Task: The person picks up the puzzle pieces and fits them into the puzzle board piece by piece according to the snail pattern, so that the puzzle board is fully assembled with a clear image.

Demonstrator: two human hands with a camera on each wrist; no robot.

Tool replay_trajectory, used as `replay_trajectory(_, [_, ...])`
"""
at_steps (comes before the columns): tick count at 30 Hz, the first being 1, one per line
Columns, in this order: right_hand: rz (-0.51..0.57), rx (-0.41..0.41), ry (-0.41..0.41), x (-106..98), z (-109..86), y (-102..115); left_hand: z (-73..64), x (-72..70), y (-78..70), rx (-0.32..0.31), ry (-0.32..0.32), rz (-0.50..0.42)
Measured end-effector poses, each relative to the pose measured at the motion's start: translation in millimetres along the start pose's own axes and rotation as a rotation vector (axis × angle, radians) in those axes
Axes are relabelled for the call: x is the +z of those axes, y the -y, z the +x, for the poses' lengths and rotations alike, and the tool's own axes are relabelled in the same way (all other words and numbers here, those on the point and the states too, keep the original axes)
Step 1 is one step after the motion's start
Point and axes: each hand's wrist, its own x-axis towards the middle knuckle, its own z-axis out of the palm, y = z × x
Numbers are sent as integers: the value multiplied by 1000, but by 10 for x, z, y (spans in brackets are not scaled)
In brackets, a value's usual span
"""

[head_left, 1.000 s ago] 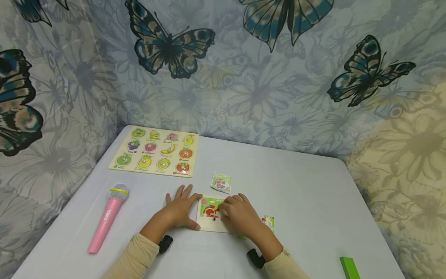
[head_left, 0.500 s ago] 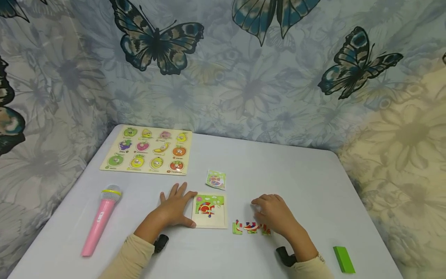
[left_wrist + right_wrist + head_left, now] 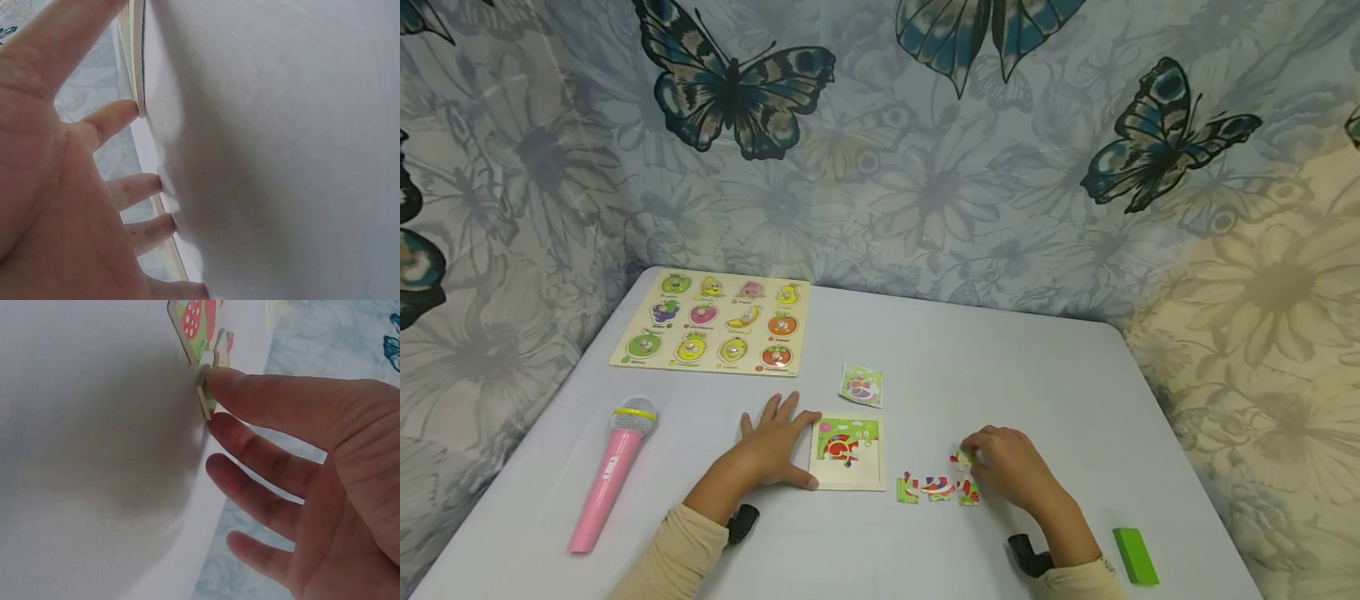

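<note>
In the head view my left hand (image 3: 772, 446) lies with fingers spread beside a small wooden puzzle board (image 3: 848, 477), its thumb and index fingertip at the board's left edge. Puzzle pieces with a red-and-green picture (image 3: 842, 442) fill the board's upper part; bare wood shows below. My right hand (image 3: 1011, 467) pinches a green-and-red puzzle piece (image 3: 207, 394) between thumb and index finger, low over the table. The other fingers stay loosely extended in the right wrist view. Just in front lie three loose puzzle pieces (image 3: 938, 488) in a row, the rightmost close to the pinched one.
A small picture card (image 3: 861, 385) lies behind the board. A fruit puzzle board (image 3: 718, 323) occupies the far left of the white table (image 3: 1000, 358). To the left is a pink toy microphone (image 3: 612, 475), and near the right edge a green block (image 3: 1136, 556).
My right hand has left the board, moved right past the loose pieces and taken hold of a piece. The board's upper right is now uncovered. My left hand keeps its place at the board.
</note>
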Motion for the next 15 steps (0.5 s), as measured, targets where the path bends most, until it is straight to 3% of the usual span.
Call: replay_trajectory(15, [-21,-9,-9,26,21,35,-6,5,21,7,-9,-20])
